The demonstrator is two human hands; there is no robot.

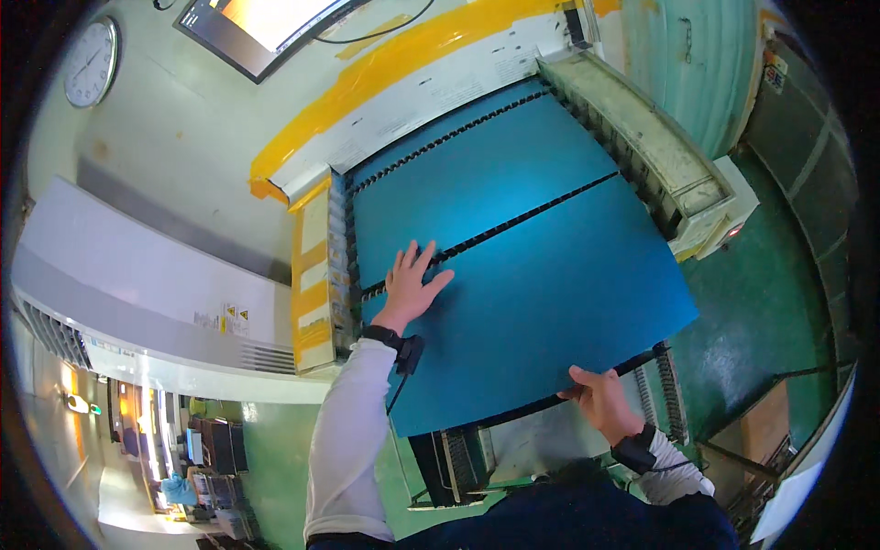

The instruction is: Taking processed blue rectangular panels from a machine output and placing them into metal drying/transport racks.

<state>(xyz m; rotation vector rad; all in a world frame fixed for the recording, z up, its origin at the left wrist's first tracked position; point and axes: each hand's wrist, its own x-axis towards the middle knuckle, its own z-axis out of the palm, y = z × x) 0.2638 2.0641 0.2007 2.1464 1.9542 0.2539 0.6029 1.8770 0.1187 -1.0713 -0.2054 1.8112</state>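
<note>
In the head view, the only one, two bare hands are at three blue sheets in a line. The near sheet [559,284], the one being handled, spans the space between the hands, its front edge toward the person. Beyond it lie one middle sheet [486,179] and a strip of one far sheet [440,135], with two dark rows [550,205] showing at the gaps.

The left hand [410,289] is spread wide at the near sheet's left side, its fingertips past the nearer dark row, over the middle sheet; whether it presses down, I cannot tell. The right hand [600,401] holds the near sheet's front edge, thumb on top, other fingers mostly hidden. Each wrist wears one dark band [634,449].

Two rails flank the sheets: one left rail [313,275], yellow-taped, and one right rail [642,124]. Up left are one clock [92,62] and one screen [261,32]
</note>
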